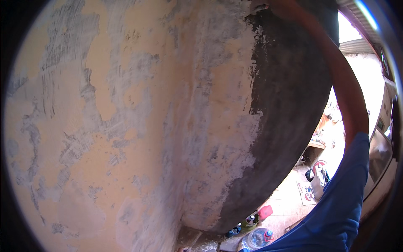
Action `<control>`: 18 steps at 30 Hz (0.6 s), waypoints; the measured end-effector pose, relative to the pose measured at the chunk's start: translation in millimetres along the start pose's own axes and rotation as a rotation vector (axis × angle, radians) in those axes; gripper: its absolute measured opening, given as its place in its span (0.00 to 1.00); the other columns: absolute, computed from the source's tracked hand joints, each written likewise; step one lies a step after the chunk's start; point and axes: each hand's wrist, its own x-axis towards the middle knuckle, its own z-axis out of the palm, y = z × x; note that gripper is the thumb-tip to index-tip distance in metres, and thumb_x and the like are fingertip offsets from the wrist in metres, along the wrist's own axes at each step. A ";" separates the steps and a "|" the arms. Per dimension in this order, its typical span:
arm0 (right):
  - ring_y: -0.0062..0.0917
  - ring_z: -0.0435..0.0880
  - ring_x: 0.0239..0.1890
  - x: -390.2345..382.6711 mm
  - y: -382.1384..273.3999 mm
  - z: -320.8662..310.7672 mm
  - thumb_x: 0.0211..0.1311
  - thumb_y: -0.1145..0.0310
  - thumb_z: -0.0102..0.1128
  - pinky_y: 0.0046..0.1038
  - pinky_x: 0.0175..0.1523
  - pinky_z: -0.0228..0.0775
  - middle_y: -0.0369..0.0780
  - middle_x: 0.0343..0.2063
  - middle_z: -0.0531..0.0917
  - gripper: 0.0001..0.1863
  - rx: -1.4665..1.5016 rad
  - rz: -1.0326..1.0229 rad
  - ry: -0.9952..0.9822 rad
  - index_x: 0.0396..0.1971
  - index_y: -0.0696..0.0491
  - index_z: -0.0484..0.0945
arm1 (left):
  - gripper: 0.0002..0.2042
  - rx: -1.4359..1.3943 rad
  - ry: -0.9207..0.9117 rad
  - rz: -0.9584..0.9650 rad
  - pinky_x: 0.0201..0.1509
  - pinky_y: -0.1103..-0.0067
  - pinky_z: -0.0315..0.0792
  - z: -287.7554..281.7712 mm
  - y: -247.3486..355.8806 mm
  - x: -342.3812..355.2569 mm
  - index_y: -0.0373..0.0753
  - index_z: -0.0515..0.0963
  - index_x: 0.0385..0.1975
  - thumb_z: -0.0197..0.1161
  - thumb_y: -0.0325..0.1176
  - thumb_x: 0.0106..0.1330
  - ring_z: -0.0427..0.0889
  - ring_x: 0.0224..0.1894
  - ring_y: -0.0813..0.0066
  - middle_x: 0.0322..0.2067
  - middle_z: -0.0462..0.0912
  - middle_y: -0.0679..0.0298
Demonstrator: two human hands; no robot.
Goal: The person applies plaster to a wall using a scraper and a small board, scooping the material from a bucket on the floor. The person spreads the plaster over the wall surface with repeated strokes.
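Note:
My right hand [282, 9] is raised to the top edge of the view, at the end of a bare forearm and a blue sleeve [336, 201]. Its fingers look curled close to the wall, and whatever they grip is too cut off to make out. The hand is at the upper end of a ragged border, where a dark grey coat [289, 92] meets the patchy yellow and whitish wall [138, 113]. My left hand does not show.
A large clear plastic bottle [256, 238] stands low by the wall's foot, near a pink container [265, 212] and a small blue item [235, 230]. Farther off on the tiled floor are a printed mat [306, 193] and a pale bag [320, 180]. A wall corner runs down the middle.

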 end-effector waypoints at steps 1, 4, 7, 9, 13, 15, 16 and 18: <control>0.37 0.79 0.46 -1.6 -2.8 6.1 0.45 0.77 0.52 0.37 0.51 0.70 0.40 0.38 0.85 0.22 0.011 -0.045 0.032 0.41 0.45 0.85 | 0.12 0.002 0.000 -0.006 0.42 0.67 0.74 -0.3 -0.9 -0.1 0.39 0.78 0.43 0.57 0.40 0.70 0.82 0.38 0.57 0.36 0.83 0.50; 0.35 0.79 0.48 -22.1 -7.3 35.7 0.47 0.76 0.52 0.33 0.52 0.70 0.38 0.43 0.83 0.23 -0.213 -0.236 0.262 0.44 0.44 0.83 | 0.12 0.015 -0.001 -0.019 0.42 0.67 0.74 -0.7 -3.6 1.1 0.39 0.78 0.43 0.57 0.40 0.70 0.82 0.38 0.56 0.36 0.83 0.50; 0.30 0.67 0.63 -57.1 -7.3 71.9 0.53 0.75 0.55 0.34 0.63 0.63 0.33 0.60 0.70 0.31 -0.397 -0.146 0.247 0.60 0.42 0.69 | 0.12 0.025 0.003 -0.028 0.42 0.67 0.74 -0.1 -5.9 2.8 0.39 0.78 0.43 0.57 0.40 0.70 0.82 0.38 0.56 0.36 0.83 0.50; 0.28 0.61 0.70 -79.6 1.8 85.0 0.56 0.75 0.56 0.35 0.69 0.60 0.31 0.68 0.63 0.37 -0.430 -0.029 0.145 0.68 0.40 0.61 | 0.12 0.030 0.002 -0.028 0.42 0.67 0.74 -0.2 -7.3 4.1 0.39 0.78 0.43 0.57 0.40 0.70 0.82 0.38 0.56 0.36 0.83 0.50; 0.28 0.60 0.70 -121.9 13.4 85.1 0.56 0.76 0.55 0.35 0.69 0.60 0.30 0.69 0.61 0.38 -0.369 0.061 -0.006 0.69 0.39 0.59 | 0.12 0.044 0.000 -0.017 0.42 0.67 0.74 -3.5 -9.5 3.4 0.39 0.78 0.43 0.57 0.40 0.70 0.82 0.38 0.56 0.36 0.83 0.50; 0.28 0.61 0.70 -124.2 17.1 73.3 0.56 0.76 0.55 0.35 0.69 0.60 0.30 0.69 0.62 0.38 -0.346 0.166 -0.103 0.69 0.40 0.59 | 0.12 0.045 -0.001 -0.011 0.42 0.67 0.74 -6.3 -10.6 1.0 0.39 0.78 0.43 0.57 0.40 0.70 0.82 0.38 0.55 0.36 0.83 0.50; 0.28 0.61 0.70 -120.5 17.7 65.7 0.56 0.76 0.55 0.35 0.69 0.60 0.30 0.69 0.62 0.38 -0.341 0.268 -0.175 0.69 0.40 0.59 | 0.12 0.046 0.002 -0.009 0.42 0.67 0.74 -7.9 -10.9 -0.1 0.39 0.78 0.43 0.57 0.40 0.70 0.82 0.38 0.55 0.36 0.83 0.50; 0.28 0.61 0.70 -103.6 17.5 49.9 0.56 0.76 0.56 0.35 0.69 0.60 0.30 0.69 0.62 0.38 -0.310 0.318 -0.146 0.68 0.40 0.59 | 0.12 0.044 -0.003 -0.004 0.42 0.67 0.74 -10.2 -11.7 -2.0 0.39 0.78 0.43 0.57 0.40 0.70 0.82 0.38 0.55 0.36 0.83 0.50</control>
